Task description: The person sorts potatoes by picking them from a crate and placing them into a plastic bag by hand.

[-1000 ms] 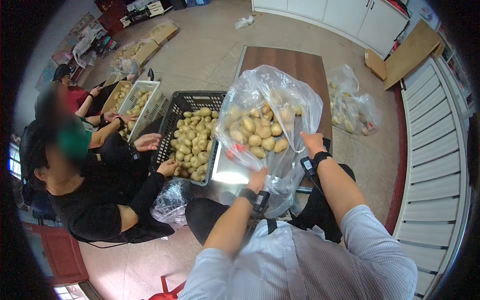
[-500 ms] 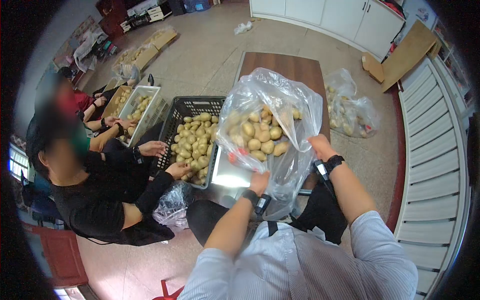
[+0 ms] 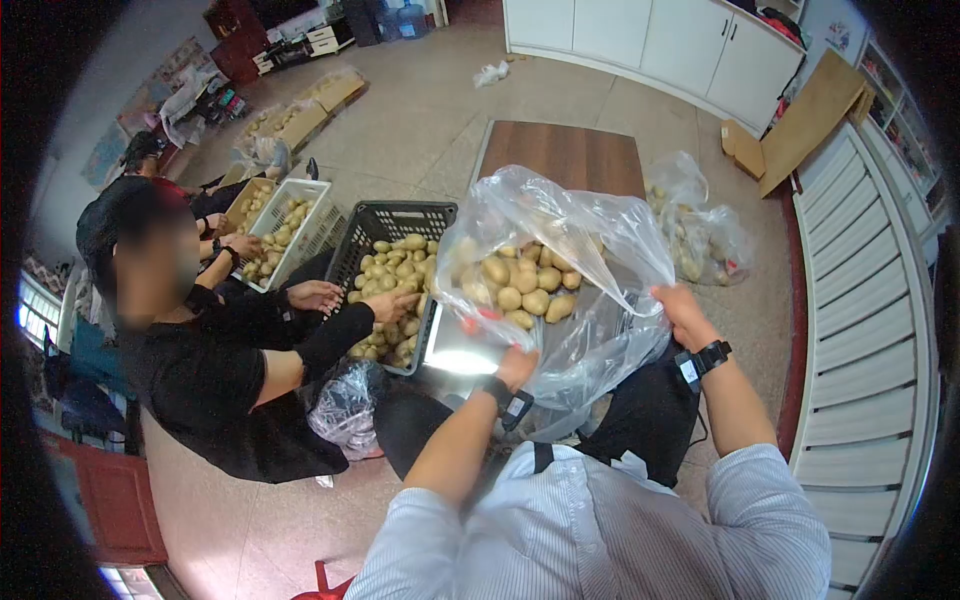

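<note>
Head view: From my distant post I looked down on a co-worker (image 3: pixel 200 390) in black at the left, seated so close that a stray elbow could have jolted the work.
Wooden table (image 3: pixel 560 150): It bore the load ahead of the person's knees; anything rolling loose could have gone over its edge.
Plastic bag (image 3: pixel 590 210): It lay slack on the table, its near side drawn out between two hands; I judged that the thin film could have split if pulled hard.
Black crate (image 3: pixel 400 213): It stood just left of the bag, so a sideways tug could have snagged film on its rim.
Right hand (image 3: pixel 683 312): The fingers were closed on gathered film at the bag's right edge; smooth plastic could have slipped from them.
Left hand (image 3: pixel 517 368): The fingers were pressed together on film at the near edge; an uneven pull against the right could have tipped the load.
Bagged potatoes (image 3: pixel 525 285): They sat heaped inside; a sudden lift could have sent them tumbling.
Red patch (image 3: pixel 488 314): It showed through the film, too blurred for me to identify.
</note>
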Action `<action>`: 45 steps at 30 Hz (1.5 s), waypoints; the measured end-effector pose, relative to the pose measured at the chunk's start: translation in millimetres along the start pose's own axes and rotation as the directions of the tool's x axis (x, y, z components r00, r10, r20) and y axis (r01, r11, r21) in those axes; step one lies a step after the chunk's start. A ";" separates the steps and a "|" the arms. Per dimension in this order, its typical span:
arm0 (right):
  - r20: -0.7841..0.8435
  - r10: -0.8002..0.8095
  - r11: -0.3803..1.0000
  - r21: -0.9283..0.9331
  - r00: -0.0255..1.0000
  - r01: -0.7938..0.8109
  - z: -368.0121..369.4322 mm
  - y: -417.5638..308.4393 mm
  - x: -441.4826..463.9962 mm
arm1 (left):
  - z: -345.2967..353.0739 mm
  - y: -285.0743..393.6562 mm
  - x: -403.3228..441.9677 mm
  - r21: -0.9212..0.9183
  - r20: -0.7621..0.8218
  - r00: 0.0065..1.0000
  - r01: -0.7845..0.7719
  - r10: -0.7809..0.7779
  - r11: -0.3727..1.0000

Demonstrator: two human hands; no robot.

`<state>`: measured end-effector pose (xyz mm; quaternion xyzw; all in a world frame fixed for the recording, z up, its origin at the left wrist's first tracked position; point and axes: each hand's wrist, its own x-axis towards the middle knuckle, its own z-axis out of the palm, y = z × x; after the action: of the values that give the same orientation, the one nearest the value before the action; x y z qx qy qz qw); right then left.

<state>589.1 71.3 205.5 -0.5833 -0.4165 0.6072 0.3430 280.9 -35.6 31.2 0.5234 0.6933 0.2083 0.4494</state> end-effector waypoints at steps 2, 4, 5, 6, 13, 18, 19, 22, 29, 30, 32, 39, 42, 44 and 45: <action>-0.011 -0.029 0.998 0.063 1.000 0.030 -5.3 -1.0 -7.1 | -6.5 4.1 -4.6 0.098 0.070 0.997 0.029 -0.036 0.995; -0.020 -0.052 0.991 0.125 0.998 0.054 -12.6 -0.7 -12.1 | 0.1 -23.1 10.2 0.219 0.150 0.984 -0.123 0.091 0.968; -0.009 -0.027 0.988 0.150 1.000 0.028 -17.1 -2.8 -13.1 | 4.7 -41.3 21.1 0.322 0.247 0.948 -0.275 0.200 0.906; 0.002 -0.005 0.985 0.175 1.000 0.005 -19.9 -3.8 -15.2 | 10.1 -59.0 31.6 0.324 0.246 0.949 -0.275 0.200 0.905; -0.006 -0.011 0.994 0.108 1.000 0.012 -29.2 -10.4 -20.6 | -2.6 -31.8 -19.4 0.169 0.123 0.980 -0.177 0.157 0.970; -0.136 -0.240 0.797 -0.593 0.961 0.115 -39.6 -16.7 21.3 | 7.5 -37.7 -17.0 0.061 0.038 0.999 0.003 -0.005 0.998; -0.134 -0.238 0.797 -0.592 0.962 0.115 -32.1 -24.5 15.7 | 5.7 -37.5 -16.6 0.045 0.042 0.997 0.070 -0.072 0.997; -0.079 -0.565 0.519 -0.808 0.821 0.279 -10.0 -45.9 3.4 | -9.6 -6.6 -39.5 -0.214 -0.049 0.976 0.195 -0.210 0.957; 0.047 -0.821 0.225 -0.889 0.570 0.398 64.7 -91.4 -33.6 | -19.1 -35.4 -29.4 -0.484 -0.277 0.916 0.128 -0.291 0.865; 0.097 -0.805 0.199 -0.885 0.585 0.420 74.5 -99.0 -29.1 | -37.9 -29.1 -33.4 -0.338 -0.224 0.945 0.153 -0.237 0.929; 0.139 -0.752 0.206 -0.878 0.645 0.431 90.3 -94.8 -26.8 | -66.1 -18.4 -41.1 -0.346 -0.291 0.914 0.176 -0.283 0.922; 0.300 -0.459 0.209 -0.878 0.836 0.430 115.0 -68.8 4.9 | -115.9 46.4 -62.0 0.155 -0.846 0.481 -0.188 0.229 0.970; 0.285 -0.309 0.380 -0.838 0.907 0.392 130.7 -49.9 34.4 | -111.5 44.1 -41.4 -0.026 -0.470 0.854 -0.264 0.221 0.964; 0.287 -0.262 0.470 -0.795 0.921 0.382 142.1 -39.7 54.3 | -104.8 35.3 -25.8 -0.137 -0.182 0.949 -0.283 0.257 0.949; 0.355 -0.080 0.669 -0.674 0.931 0.314 152.2 -38.1 59.0 | -101.6 30.2 -19.8 -0.151 -0.144 0.950 -0.299 0.278 0.942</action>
<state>430.2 124.4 210.9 -0.5238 -0.7283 0.4335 0.0848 212.6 -24.2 113.9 0.5654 0.6146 0.3619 0.4143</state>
